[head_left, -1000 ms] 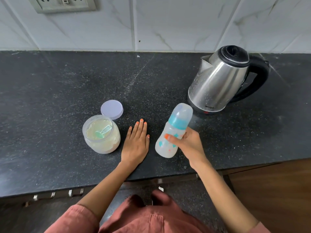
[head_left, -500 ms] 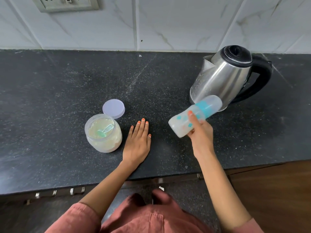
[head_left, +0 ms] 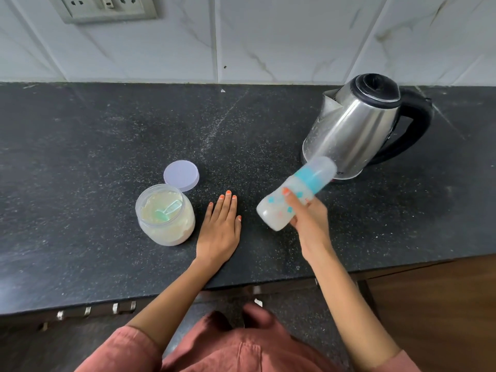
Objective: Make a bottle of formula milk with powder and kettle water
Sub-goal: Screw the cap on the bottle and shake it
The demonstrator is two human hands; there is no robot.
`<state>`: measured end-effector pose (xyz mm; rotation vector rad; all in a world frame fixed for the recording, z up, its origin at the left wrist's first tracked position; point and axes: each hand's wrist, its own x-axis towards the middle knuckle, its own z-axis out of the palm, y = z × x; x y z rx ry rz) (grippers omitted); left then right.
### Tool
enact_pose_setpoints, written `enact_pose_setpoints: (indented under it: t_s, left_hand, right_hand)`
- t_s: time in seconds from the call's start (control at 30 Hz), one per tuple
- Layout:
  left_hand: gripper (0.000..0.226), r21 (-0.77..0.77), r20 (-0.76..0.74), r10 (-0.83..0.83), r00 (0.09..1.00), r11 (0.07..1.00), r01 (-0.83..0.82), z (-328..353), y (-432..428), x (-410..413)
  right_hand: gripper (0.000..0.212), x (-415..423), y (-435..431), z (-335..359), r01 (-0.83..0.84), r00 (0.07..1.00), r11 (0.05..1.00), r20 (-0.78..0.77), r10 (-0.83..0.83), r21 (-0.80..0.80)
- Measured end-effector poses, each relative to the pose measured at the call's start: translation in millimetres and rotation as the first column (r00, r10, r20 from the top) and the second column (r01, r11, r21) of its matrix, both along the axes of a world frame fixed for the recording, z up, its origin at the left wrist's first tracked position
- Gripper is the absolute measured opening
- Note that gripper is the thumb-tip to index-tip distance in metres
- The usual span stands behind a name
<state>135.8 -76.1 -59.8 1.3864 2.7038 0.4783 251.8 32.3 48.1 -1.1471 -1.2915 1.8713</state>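
Note:
My right hand (head_left: 308,218) grips a capped baby bottle (head_left: 295,191) with a teal ring and milky liquid inside. The bottle is tilted, cap pointing up and right, held above the dark counter (head_left: 80,146) in front of the steel kettle (head_left: 357,124). My left hand (head_left: 220,226) lies flat on the counter with straight fingers. Just left of it stands an open jar of pale formula powder (head_left: 166,213) with a green scoop inside. Its lilac lid (head_left: 181,174) lies behind the jar.
The kettle has a black lid and a black handle facing right. A tiled wall with a socket plate (head_left: 104,6) runs behind the counter. The counter's front edge is close to my body, with a wooden cabinet front (head_left: 442,304) below at right.
The bottle went from nearly upright near the counter to lifted and tilted with its cap toward the kettle; since half a second ago it has dropped slightly. My left hand stayed flat.

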Motion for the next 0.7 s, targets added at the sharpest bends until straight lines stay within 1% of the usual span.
enact_pose_setpoints:
  t_s: [0.03,0.07,0.1,0.13,0.17,0.23,0.27,0.3,0.33,0.37,0.4,0.43,0.47,0.5,0.53,0.57,0.6,0.63,0.67,0.7]
  left_hand:
    - [0.058,-0.003,0.0,0.002,1.0,1.0,-0.002,0.4,-0.1,-0.1]
    - [0.057,-0.004,0.001,0.004,1.0,1.0,-0.003,0.7,0.1,0.0]
    - [0.057,-0.001,-0.001,0.004,1.0,1.0,-0.004,1.2,0.4,0.1]
    - [0.057,0.001,0.001,0.003,1.0,1.0,-0.003,1.7,0.7,0.3]
    - [0.058,-0.001,0.005,0.001,1.0,1.0,-0.001,2.0,0.8,0.5]
    - [0.058,-0.001,0.007,0.001,1.0,1.0,-0.001,1.6,0.5,0.2]
    - [0.057,0.0,0.004,0.002,1.0,1.0,-0.002,1.2,0.2,0.1]
    - [0.056,-0.003,0.003,0.002,1.0,1.0,-0.002,1.2,0.1,0.2]
    - [0.056,-0.007,0.008,0.003,1.0,1.0,-0.002,1.5,0.1,0.3]
    - [0.056,-0.004,0.009,0.002,1.0,1.0,-0.002,2.0,-0.1,0.4]
    - [0.055,0.002,0.008,0.001,1.0,1.0,-0.001,2.2,-0.1,0.4]
    - [0.055,0.006,0.007,-0.002,1.0,1.0,0.002,2.5,-0.1,0.6]
    - [0.055,0.007,0.009,-0.003,1.0,1.0,0.003,2.5,-0.1,0.6]
    - [0.055,0.007,0.009,-0.003,1.0,1.0,0.002,2.8,0.0,0.6]
    - [0.054,0.007,0.01,0.0,1.0,1.0,0.0,2.8,-0.2,0.6]
    - [0.054,0.005,0.011,0.001,1.0,1.0,-0.001,2.9,-0.2,0.9]
    - [0.055,0.003,0.014,0.0,1.0,1.0,0.0,2.7,0.0,1.1]
    - [0.055,0.001,0.016,0.001,1.0,1.0,-0.001,2.1,0.0,1.0]
    - [0.056,-0.002,0.017,0.003,1.0,1.0,-0.003,1.6,-0.2,0.7]
    - [0.056,-0.007,0.02,0.005,1.0,1.0,-0.005,1.5,-0.5,0.7]
  right_hand:
    - [0.018,2.4,-7.9,-0.2,-0.132,0.989,0.99,0.079,0.128,0.048]
    - [0.017,4.9,-13.4,-0.7,-0.242,0.963,0.967,0.138,0.23,0.079]
    - [0.018,6.9,-14.9,-1.6,-0.288,0.95,0.952,0.158,0.271,0.099]
    - [0.018,7.4,-13.1,-1.9,-0.269,0.956,0.957,0.151,0.252,0.11]
    - [0.017,6.2,-8.9,-1.8,-0.203,0.974,0.974,0.125,0.19,0.101]
    - [0.026,1.4,2.0,0.4,0.003,1.0,1.0,0.002,-0.003,-0.002]
    - [0.032,-1.1,5.8,0.9,0.083,0.994,0.994,-0.063,-0.087,-0.065]
    - [0.035,-3.2,6.0,0.8,0.115,0.988,0.989,-0.094,-0.123,-0.09]
    - [0.033,-4.1,3.0,1.2,0.092,0.992,0.994,-0.08,-0.098,-0.065]
    - [0.026,-3.1,-1.5,1.3,0.014,0.999,1.0,-0.032,-0.014,-0.001]
    - [0.02,-1.1,-8.1,3.5,-0.106,0.994,0.992,0.041,0.104,0.068]
    - [0.018,1.1,-13.6,4.3,-0.224,0.971,0.966,0.111,0.211,0.125]
    - [0.02,2.9,-16.3,4.9,-0.294,0.951,0.942,0.147,0.271,0.163]
    - [0.021,3.5,-15.3,4.6,-0.293,0.952,0.94,0.148,0.27,0.174]
    - [0.019,2.7,-12.7,5.4,-0.242,0.968,0.956,0.114,0.225,0.164]
    - [0.017,1.0,-8.3,6.7,-0.148,0.988,0.981,0.062,0.142,0.122]
    - [0.017,-1.3,-2.9,7.6,-0.035,0.999,0.998,-0.012,0.035,0.052]
    - [0.021,-4.0,1.6,6.8,0.067,0.994,0.997,-0.083,-0.068,-0.024]
    - [0.027,-6.3,3.1,5.5,0.12,0.983,0.99,-0.129,-0.129,-0.079]
    - [0.028,-7.1,0.4,5.1,0.119,0.983,0.989,-0.13,-0.13,-0.088]
